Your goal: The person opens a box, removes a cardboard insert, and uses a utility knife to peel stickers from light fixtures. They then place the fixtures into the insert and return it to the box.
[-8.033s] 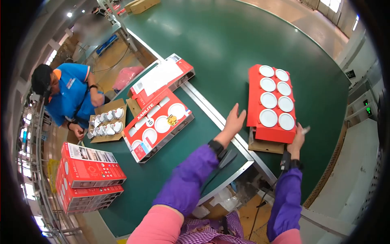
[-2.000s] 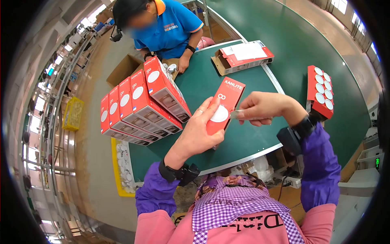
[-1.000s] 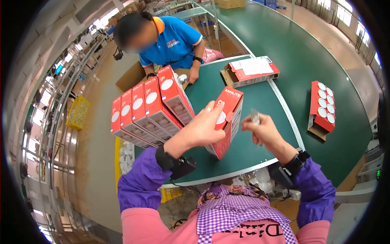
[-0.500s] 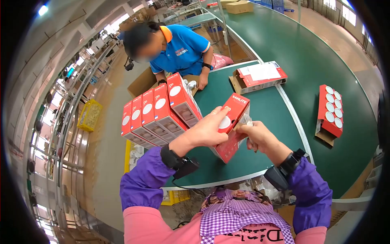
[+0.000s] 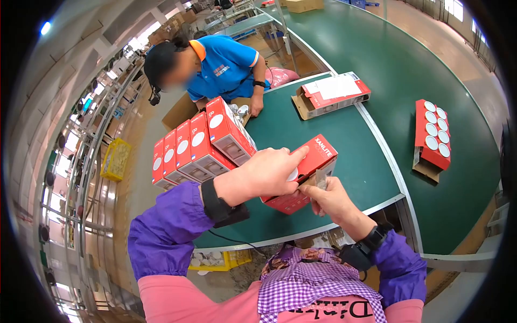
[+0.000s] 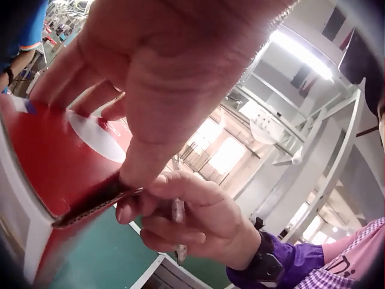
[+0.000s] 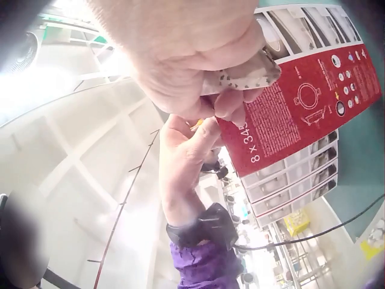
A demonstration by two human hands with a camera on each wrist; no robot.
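A red Xanlite box [image 5: 323, 148] is tilted above the green table in front of me. My left hand [image 5: 269, 169] grips it from above, its fingers across the printed face and its thumb at the edge of the side opening. My right hand [image 5: 335, 202] is at the same edge, thumb and finger at the cardboard flap. Curled in its fingers is a small, clear crumpled strip [image 7: 246, 73] with dark specks. In the left wrist view the two thumbs come close together at the box's cardboard edge [image 6: 90, 211]. The right palm hides part of the flap.
A row of red boxes [image 5: 186, 145] stands at the left. An opened box [image 5: 334, 94] lies at the back, and a box with white discs [image 5: 432, 129] lies on the right. A person in a blue shirt [image 5: 223, 67] sits opposite. A yellow crate [image 5: 234, 260] is below the table edge.
A second ago my right hand was apart from the box; it has come back to the flap edge. The box has tipped lower toward me, my left hand still holding it.
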